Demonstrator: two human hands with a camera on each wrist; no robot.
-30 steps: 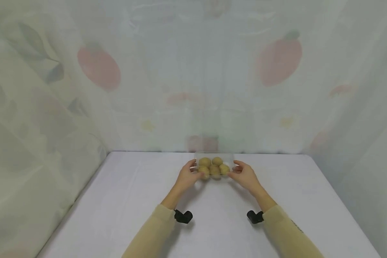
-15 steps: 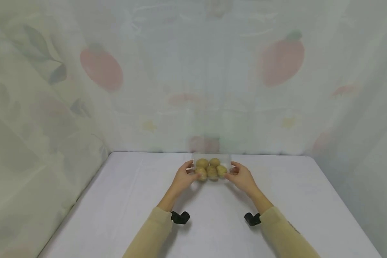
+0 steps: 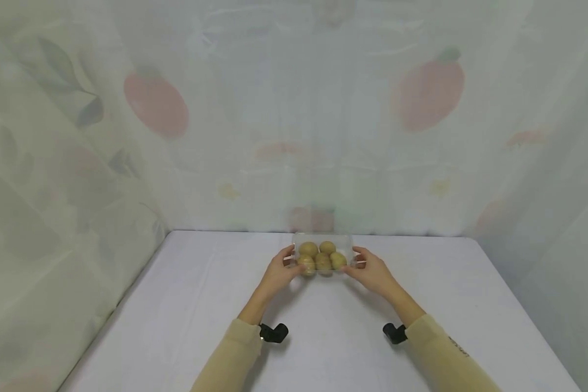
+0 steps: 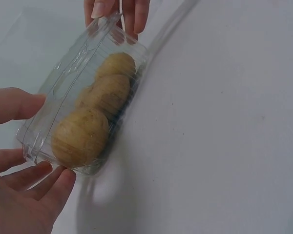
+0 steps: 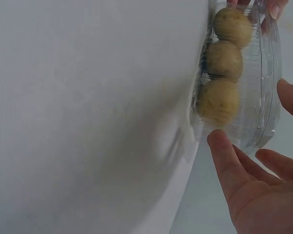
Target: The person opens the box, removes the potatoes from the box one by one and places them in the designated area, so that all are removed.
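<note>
Our hands had shifted little, left hand (image 3: pixel 277 271) and right hand (image 3: pixel 372 270) pinching the clear box (image 3: pixel 323 253) of potatoes (image 3: pixel 323 262) at the table's (image 3: pixel 176 305) far middle, where uneven squeezing could pop its lid.

White cloth-covered tabletop (image 3: pixel 201 305) carries a clear plastic clamshell box (image 3: pixel 323 257) of brownish round fruit (image 3: pixel 323 262) near its far edge, centred, close to the patterned curtain (image 3: pixel 152 103) behind.

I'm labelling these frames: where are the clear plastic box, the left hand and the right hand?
clear plastic box (image 3: pixel 323 238): head view, far rim.
left hand (image 3: pixel 277 274): head view, back of hand.
right hand (image 3: pixel 374 274): head view, back of hand.
</note>
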